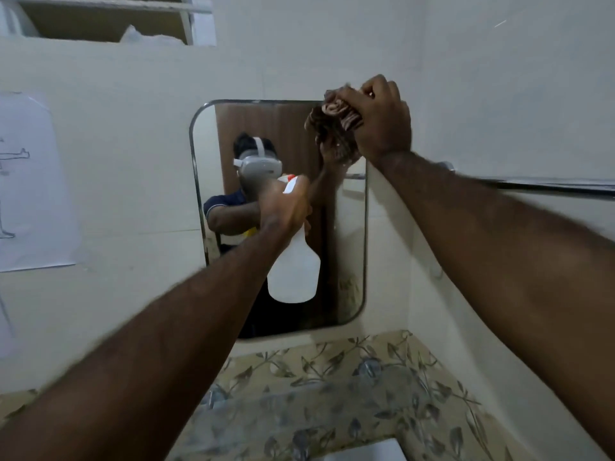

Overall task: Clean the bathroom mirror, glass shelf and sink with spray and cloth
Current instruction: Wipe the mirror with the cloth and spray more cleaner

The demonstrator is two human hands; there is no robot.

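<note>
Pressing cloth [336,124] to mirror [226,181], right hand [379,121]; left hand [286,204] grips spray bottle [294,271].

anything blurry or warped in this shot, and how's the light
Head view: the left forearm and left hand holding the spray bottle are motion-blurred; the right hand with the cloth is sharper; wide-angle bending curves the walls; light is dim and even, the mirror without harsh glare.

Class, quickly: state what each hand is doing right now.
Left hand: closed around the white spray bottle.
Right hand: closed on the bunched brown cloth at the mirror.
</note>
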